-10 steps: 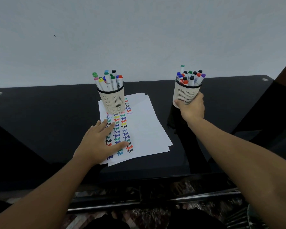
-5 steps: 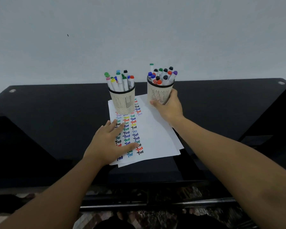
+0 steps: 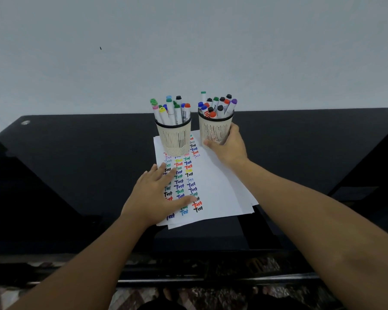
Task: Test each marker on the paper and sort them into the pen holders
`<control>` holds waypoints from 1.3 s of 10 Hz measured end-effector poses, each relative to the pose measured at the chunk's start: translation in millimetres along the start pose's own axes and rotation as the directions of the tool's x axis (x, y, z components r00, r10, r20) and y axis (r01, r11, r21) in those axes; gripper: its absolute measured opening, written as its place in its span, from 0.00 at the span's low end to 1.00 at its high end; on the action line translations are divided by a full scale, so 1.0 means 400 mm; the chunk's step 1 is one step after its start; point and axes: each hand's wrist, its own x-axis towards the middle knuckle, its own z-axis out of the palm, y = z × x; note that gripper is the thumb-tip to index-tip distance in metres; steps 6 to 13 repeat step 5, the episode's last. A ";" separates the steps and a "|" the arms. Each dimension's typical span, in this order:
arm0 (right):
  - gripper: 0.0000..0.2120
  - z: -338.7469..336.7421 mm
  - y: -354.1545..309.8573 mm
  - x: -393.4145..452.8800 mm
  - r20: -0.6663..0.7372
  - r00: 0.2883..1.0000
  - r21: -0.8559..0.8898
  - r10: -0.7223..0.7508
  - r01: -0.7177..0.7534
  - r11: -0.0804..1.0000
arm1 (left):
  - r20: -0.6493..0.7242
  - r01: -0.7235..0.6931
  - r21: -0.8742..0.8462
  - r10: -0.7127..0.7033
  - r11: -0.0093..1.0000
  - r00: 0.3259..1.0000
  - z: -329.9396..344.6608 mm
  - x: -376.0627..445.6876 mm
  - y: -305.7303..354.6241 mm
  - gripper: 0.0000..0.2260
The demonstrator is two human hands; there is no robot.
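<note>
While the left hand [image 3: 155, 195] lies flat, fingers spread, on the white paper sheets [image 3: 215, 186], the right hand [image 3: 230, 146] grips the cream slotted pen holder of markers [image 3: 214, 130], just beside the second cream holder [image 3: 174, 139] beyond the left fingertips.

Table [image 3: 76, 175]: glossy black, reflective. Paper [image 3: 215, 193]: matt white sheets. Left holder [image 3: 174, 139], right holder [image 3: 213, 130]: cream perforated mesh, black rims. Markers [image 3: 173, 110]: smooth plastic.
</note>
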 end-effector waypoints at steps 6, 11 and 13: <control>0.29 -0.569 -0.092 -0.225 -0.419 0.887 0.294 -0.196 0.336 0.894 | -0.286 -0.111 -0.641 -0.103 0.759 0.953 -0.065 -0.086 0.009 0.18; 0.29 -0.569 -0.092 -0.225 -0.419 0.887 0.294 -0.196 0.336 0.894 | -0.286 -0.111 -0.641 -0.103 0.759 0.953 -0.065 -0.086 0.009 0.18; 0.29 -0.569 -0.092 -0.225 -0.419 0.887 0.294 -0.196 0.336 0.894 | -0.286 -0.111 -0.641 -0.103 0.759 0.953 -0.065 -0.086 0.009 0.18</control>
